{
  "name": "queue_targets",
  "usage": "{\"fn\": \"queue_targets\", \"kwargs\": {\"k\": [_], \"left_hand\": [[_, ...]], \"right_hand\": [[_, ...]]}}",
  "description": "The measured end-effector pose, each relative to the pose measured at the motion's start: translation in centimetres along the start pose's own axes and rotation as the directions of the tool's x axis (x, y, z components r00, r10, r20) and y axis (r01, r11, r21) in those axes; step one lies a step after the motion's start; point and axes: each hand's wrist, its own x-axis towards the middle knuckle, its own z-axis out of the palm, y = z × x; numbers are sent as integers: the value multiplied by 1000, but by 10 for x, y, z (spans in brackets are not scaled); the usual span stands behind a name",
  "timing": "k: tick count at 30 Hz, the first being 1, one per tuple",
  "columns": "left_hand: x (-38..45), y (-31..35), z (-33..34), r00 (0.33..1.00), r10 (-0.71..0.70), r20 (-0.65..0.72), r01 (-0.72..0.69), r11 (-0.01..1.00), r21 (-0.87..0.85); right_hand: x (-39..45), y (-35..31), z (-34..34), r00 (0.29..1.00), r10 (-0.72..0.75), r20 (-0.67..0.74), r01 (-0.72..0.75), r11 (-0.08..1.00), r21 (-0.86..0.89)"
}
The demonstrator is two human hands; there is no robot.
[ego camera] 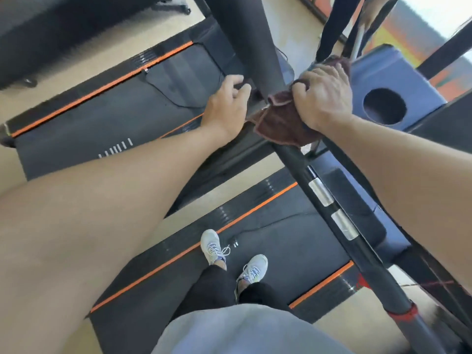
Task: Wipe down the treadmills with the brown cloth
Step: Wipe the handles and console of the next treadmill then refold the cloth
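Observation:
I stand on the black belt of a treadmill (281, 251) with orange side stripes. Its black handrail (332, 213) runs diagonally from lower right up to the middle. My right hand (323, 98) grips the brown cloth (278, 121) and presses it on the upper end of that handrail. The cloth hangs down below the hand. My left hand (227, 108) is just left of the cloth with curled fingers on a dark part of the frame; what it holds is hidden. A second treadmill (102, 111) lies beyond, to the left.
A thick dark upright post (245, 39) rises behind my hands. A blue console tray with a round cup hole (383, 106) is at the right. Another person's legs (332, 29) stand at the top. My white shoes (229, 254) are on the belt. Beige floor shows between the machines.

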Motion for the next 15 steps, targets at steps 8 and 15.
{"fn": "queue_targets", "kwargs": {"k": [8, 15], "left_hand": [[-42, -114, -141, 944, -294, -150, 317, 934, 164], [-87, -195, -225, 868, -493, -55, 496, 862, 102]], "right_hand": [[-63, -112, 35, 975, -217, -55, 218, 976, 12], [-144, -245, 82, 919, -394, 14, 393, 918, 47]]}}
